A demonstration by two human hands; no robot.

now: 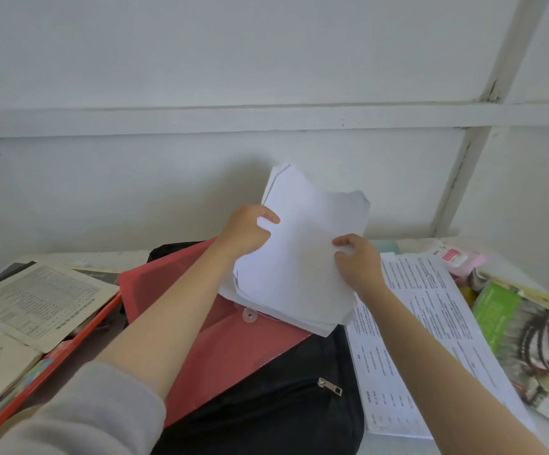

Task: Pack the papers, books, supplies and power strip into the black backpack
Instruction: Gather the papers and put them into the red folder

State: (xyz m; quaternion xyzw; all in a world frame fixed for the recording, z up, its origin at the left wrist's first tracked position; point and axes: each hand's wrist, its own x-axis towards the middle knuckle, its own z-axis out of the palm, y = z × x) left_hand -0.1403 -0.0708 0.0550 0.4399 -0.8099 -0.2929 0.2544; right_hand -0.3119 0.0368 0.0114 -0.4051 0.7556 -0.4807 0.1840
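White loose papers (302, 257), held as one stack, tilted up toward the wall (266, 60), clear of everything below. Lower edge just above the snap button (249, 314) of the red folder (207, 339). Gripped on two sides: left hand (248, 233) curled round the stack's left edge, thumb on the front face; right hand (358, 261) pinching the right edge, fingertips bent onto the front sheet. Upper edges uneven, sheets fanned and not squared, top corner free in front of the wall.

Red folder lying flat and askew across the upper part of the black backpack (283, 412), lower edge running diagonally over the black fabric. Backpack resting on the table (394, 446), zipper pull (330, 386) on the front panel just below the folder's edge. Main opening hidden under the folder: cannot tell whether unzipped.

Left of the backpack: open book (30, 300) on a red-edged pile, right corner close to the folder's left edge. Right of the backpack: printed sheets (430, 323), long edge against the backpack's side, partly under the right forearm. Further right: magazine (529, 339), and a pink packet (456, 257) near the wall.

Room to move: above the folder and backpack, between the forearms, and upward along the wall. Both flanks of the backpack hemmed in by printed matter.
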